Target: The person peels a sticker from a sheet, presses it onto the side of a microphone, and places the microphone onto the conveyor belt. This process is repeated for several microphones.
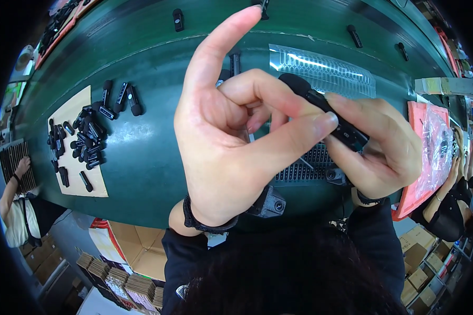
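Observation:
In front of me, both my hands are at a small black microphone (347,134) with a dark foam tip, held tilted. My right hand (386,139) grips its body between thumb and fingers. My left hand (220,126) has its thumb and a bent finger pinched together at the microphone's side, while its index finger points up and away. Whether a small piece sits in that pinch is hidden. A clear sheet of oblong stickers (320,68) lies beyond the hands. Under them is a sheet with rows of dark labels (302,170), partly covered.
Many similar microphones (89,131) lie piled on a cardboard sheet (86,184) at left. A few more (355,35) are along the far strip of the green table (142,168). Pink foam (412,184) with plastic wrap is at right. Other people work at both sides.

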A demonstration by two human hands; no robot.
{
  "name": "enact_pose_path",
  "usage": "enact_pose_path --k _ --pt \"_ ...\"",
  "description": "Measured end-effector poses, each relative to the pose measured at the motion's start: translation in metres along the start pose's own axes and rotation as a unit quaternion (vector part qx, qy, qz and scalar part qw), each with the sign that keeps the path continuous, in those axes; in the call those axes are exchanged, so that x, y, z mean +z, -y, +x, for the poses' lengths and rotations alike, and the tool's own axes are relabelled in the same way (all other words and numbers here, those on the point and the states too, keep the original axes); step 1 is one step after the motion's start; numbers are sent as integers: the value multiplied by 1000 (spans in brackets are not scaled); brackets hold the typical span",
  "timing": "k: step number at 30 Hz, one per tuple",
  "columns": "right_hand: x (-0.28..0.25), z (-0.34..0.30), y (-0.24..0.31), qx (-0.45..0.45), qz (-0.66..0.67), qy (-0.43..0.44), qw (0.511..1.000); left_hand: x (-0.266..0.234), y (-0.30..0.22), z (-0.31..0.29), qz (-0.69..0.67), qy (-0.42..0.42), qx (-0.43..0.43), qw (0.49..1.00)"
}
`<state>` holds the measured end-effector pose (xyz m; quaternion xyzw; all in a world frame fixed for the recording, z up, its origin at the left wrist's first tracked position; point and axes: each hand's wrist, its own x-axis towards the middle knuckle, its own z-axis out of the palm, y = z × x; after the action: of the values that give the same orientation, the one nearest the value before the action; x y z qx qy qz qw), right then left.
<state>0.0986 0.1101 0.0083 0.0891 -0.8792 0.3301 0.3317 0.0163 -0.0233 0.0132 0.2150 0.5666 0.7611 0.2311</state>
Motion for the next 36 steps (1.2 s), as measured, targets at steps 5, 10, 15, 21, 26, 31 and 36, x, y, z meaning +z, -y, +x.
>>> enact_pose_path --k 5,10,15,21,26,31,36 --pt "5 2 2 19 -5 -4 1000 -3 4 -1 156 0 107 982" --pt "-1 4 -8 43 39 -2 998 -18 19 21 7 106 -22 994" --pt "13 10 -9 115 105 11 988 -18 23 20 -42 98 0 994" --pt "44 37 -12 104 55 43 992 -35 30 24 317 -85 243 913" --pt "99 89 -40 149 145 179 962 -90 20 48 290 -189 154 925" --pt "213 156 -87 161 -38 305 938 -189 4 40 462 -372 35 804" --pt "279 177 -106 332 -113 271 896 -230 16 38 563 -415 15 715"
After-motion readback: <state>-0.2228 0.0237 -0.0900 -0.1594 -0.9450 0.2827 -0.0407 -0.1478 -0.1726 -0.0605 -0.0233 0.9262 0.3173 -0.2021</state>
